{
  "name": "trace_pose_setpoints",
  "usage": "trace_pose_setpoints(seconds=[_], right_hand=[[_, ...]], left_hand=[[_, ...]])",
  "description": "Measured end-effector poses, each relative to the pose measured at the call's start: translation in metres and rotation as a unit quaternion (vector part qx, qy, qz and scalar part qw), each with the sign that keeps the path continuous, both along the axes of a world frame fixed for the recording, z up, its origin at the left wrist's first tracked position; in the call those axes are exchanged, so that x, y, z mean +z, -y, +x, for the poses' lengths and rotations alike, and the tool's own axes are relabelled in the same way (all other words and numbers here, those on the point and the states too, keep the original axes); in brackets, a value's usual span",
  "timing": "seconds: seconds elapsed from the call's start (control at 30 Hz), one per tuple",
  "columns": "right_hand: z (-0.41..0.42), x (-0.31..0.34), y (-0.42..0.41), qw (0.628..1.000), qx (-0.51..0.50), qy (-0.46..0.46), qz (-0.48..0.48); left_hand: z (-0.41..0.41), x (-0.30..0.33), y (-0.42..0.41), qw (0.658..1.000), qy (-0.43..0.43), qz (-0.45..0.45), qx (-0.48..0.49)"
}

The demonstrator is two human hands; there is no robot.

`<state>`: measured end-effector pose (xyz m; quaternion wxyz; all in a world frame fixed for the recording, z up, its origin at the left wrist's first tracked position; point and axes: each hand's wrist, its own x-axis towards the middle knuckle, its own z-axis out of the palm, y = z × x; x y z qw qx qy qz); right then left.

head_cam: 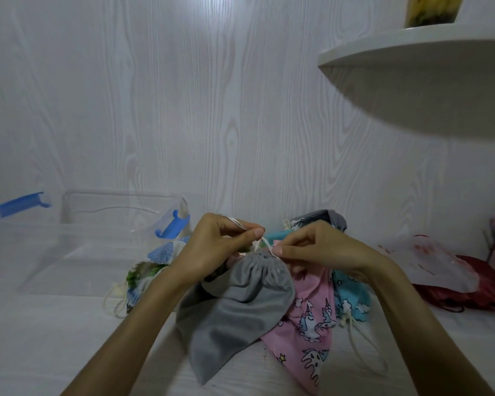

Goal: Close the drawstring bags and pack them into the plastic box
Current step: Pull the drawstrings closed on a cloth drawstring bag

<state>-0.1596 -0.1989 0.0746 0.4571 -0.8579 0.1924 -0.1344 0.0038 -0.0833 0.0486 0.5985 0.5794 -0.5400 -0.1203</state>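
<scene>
Head view: both hands cinched the grey bag [240, 298] on the table.
Left hand [215, 247] and right hand [317, 247] each pinched the white cord [265, 245]; uneven pulling could reopen the gathered mouth, the plastic box [97, 238] waiting left.

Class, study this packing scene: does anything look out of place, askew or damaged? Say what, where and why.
Nothing looks damaged or spilled. The left hand and right hand pinch the white cord of the grey bag, its mouth gathered. The other bags lie in a loose heap, and the plastic box at left shows no bags inside.
</scene>
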Motion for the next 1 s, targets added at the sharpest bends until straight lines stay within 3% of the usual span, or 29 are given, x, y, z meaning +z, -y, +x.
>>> trace_pose_setpoints(seconds=[0.13, 0.4, 0.5, 0.6, 0.87, 0.93, 1.0], right_hand=[[-0.003, 0.004, 0.006, 0.991, -0.068, 0.034, -0.106], [0.012, -0.005, 0.001, 0.988, -0.099, 0.005, -0.121], [0.019, -0.01, -0.003, 0.983, -0.117, 0.032, -0.138], [0.019, -0.011, 0.0, 0.977, -0.145, 0.052, -0.149], [0.021, -0.01, -0.003, 0.976, -0.143, 0.048, -0.154], [0.021, -0.009, -0.005, 0.979, -0.13, 0.042, -0.152], [0.02, -0.007, -0.006, 0.984, -0.104, 0.038, -0.137]], left_hand=[[0.008, -0.001, 0.001, 0.996, 0.021, 0.013, 0.087], [0.013, -0.013, 0.004, 0.983, -0.045, 0.073, 0.165], [0.004, -0.013, 0.007, 0.981, -0.087, 0.077, 0.156], [-0.001, -0.008, 0.007, 0.983, -0.078, 0.099, 0.135], [-0.002, -0.01, 0.007, 0.992, 0.037, 0.088, 0.086], [-0.006, -0.01, 0.008, 0.993, 0.0, 0.057, 0.1], [-0.011, -0.008, 0.009, 0.989, -0.111, 0.035, 0.085]])
